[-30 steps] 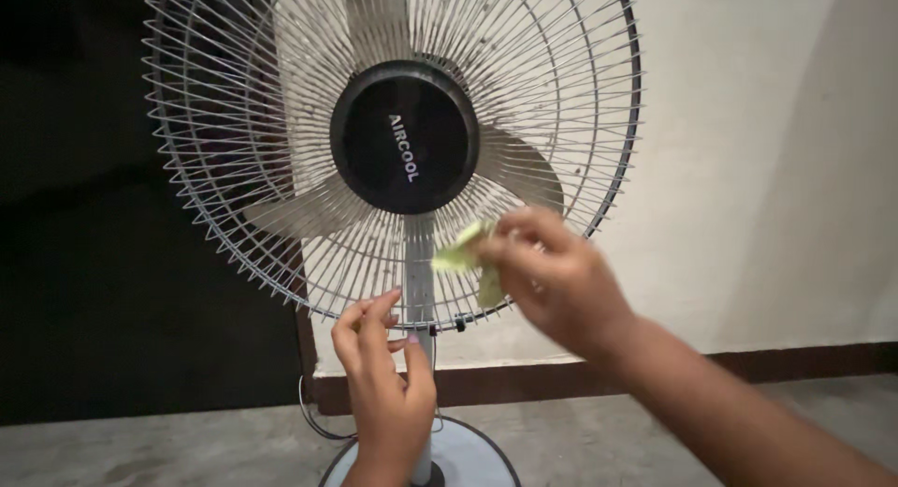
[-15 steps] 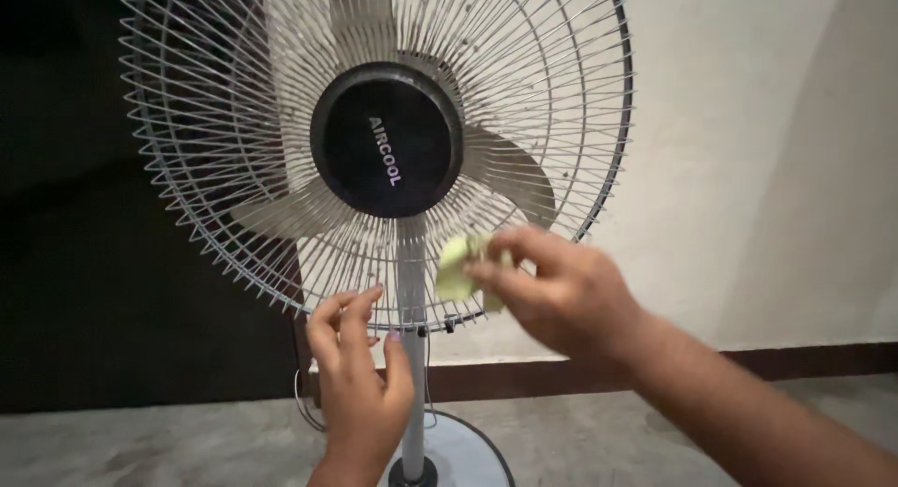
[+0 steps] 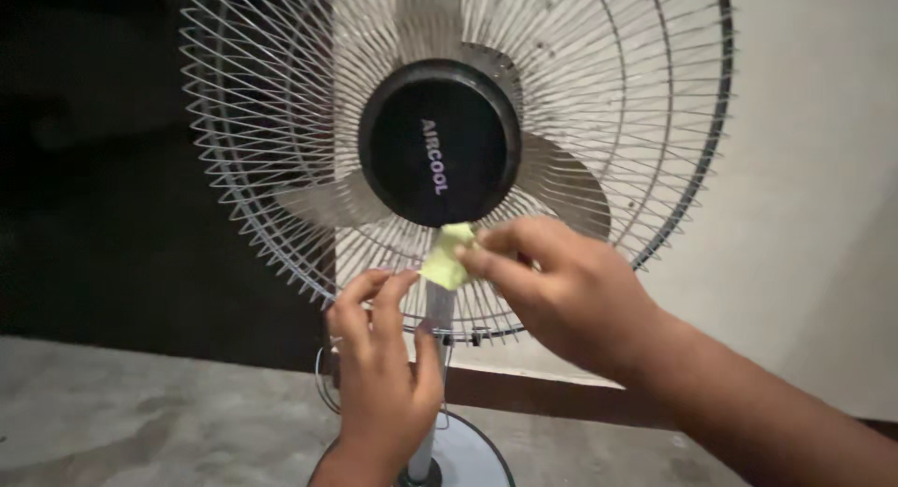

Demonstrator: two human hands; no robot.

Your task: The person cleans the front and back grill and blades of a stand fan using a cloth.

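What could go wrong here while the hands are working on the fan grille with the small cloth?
1. The right hand presses a small yellow-green cloth against the wire grille; it might snag on a wire or slip through a gap toward the blades.
2. The left hand has its fingertips on the lower grille wires, so they could poke between them.
3. Pushing on the grille may rock the fan on its round base.
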